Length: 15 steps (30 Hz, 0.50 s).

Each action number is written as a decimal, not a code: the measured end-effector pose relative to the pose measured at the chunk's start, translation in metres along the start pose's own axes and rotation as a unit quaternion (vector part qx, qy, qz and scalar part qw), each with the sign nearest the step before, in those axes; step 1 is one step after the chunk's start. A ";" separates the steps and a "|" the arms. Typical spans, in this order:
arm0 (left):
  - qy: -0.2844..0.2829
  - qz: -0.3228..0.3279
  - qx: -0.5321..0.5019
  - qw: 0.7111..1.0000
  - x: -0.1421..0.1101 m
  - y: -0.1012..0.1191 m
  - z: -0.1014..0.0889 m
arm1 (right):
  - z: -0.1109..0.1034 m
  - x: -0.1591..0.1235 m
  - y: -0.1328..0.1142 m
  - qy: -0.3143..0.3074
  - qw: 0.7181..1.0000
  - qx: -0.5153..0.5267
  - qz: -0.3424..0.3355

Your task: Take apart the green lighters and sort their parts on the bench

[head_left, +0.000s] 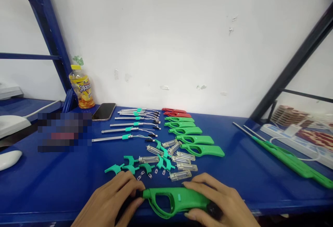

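Note:
Close to the table's front edge, a green lighter casing [186, 196] with a loop-shaped trigger guard lies sideways between my hands. My left hand [113, 194] pinches its narrow left end, where something dark shows. The fingers of my right hand [223, 197] are closed around its wide handle end, next to a dark rounded part. Just beyond lie several teal triggers [147, 167], clear fuel tanks [180, 175] and tiny metal clips [150, 176]. Farther back are metal lighter tubes [108, 138] with teal collars and wires, and a row of green casings [204, 150].
Red casings [177, 113] lie near the wall. A phone [104, 112] and a drink bottle [82, 90] stand at the back left, a white mouse [9, 159] at far left. On the right are long green lighters [291, 159] and a power strip [286, 137].

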<state>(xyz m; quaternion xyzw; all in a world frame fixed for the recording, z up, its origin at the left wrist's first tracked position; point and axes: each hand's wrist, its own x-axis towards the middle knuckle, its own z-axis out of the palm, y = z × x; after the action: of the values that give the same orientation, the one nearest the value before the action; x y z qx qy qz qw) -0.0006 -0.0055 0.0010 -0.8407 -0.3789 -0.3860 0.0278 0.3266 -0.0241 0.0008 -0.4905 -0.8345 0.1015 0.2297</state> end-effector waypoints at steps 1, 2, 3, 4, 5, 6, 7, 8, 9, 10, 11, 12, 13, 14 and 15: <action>0.007 0.005 0.005 1.000 0.001 0.001 0.000 | -0.001 0.001 -0.001 -0.002 1.000 0.001 0.003; 0.013 0.012 0.011 1.000 0.002 0.002 0.000 | -0.001 0.001 -0.002 -0.002 1.000 0.003 0.004; 0.019 0.018 0.017 1.000 0.003 0.002 0.000 | -0.002 0.001 -0.003 -0.001 1.000 0.005 0.004; 0.026 0.024 0.024 0.999 0.003 0.003 0.000 | -0.003 0.001 -0.004 -0.001 1.000 0.005 0.005; 0.031 0.030 0.029 0.999 0.004 0.004 -0.001 | -0.004 0.001 -0.005 -0.002 1.000 0.005 0.005; 0.038 0.039 0.030 0.998 0.005 0.004 -0.001 | -0.004 0.000 -0.005 -0.003 1.000 0.004 0.005; 0.042 0.045 0.030 0.998 0.005 0.004 -0.002 | -0.005 -0.001 -0.004 -0.006 1.000 0.001 0.004; 0.046 0.049 0.028 0.997 0.005 0.004 -0.002 | -0.005 -0.003 -0.004 -0.010 1.000 -0.003 0.000; 0.048 0.052 0.024 0.997 0.005 0.004 -0.002 | -0.005 -0.004 -0.002 -0.011 1.000 -0.009 -0.004; 0.050 0.053 0.018 0.997 0.005 0.003 -0.002 | -0.005 -0.005 -0.001 -0.011 1.000 -0.017 -0.010; 0.048 0.052 0.012 0.997 0.005 0.003 -0.001 | -0.004 -0.006 0.000 -0.011 0.999 -0.025 -0.019; 0.048 0.052 0.006 0.998 0.005 0.002 -0.001 | -0.004 -0.007 0.002 -0.012 0.999 -0.034 -0.027; 0.049 0.052 0.001 0.997 0.005 0.002 -0.001 | -0.004 -0.007 0.003 -0.013 0.998 -0.041 -0.036; 0.053 0.053 -0.001 0.997 0.005 0.002 0.000 | -0.003 -0.007 0.003 -0.014 0.998 -0.047 -0.043; 0.053 0.051 -0.001 0.997 0.005 0.002 0.000 | -0.003 -0.007 0.004 -0.014 0.997 -0.052 -0.048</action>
<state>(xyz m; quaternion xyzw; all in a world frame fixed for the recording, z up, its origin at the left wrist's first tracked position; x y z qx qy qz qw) 0.0026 -0.0041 0.0047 -0.8372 -0.3332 -0.4285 0.0671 0.3339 -0.0286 -0.0001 -0.4596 -0.8644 0.0542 0.1966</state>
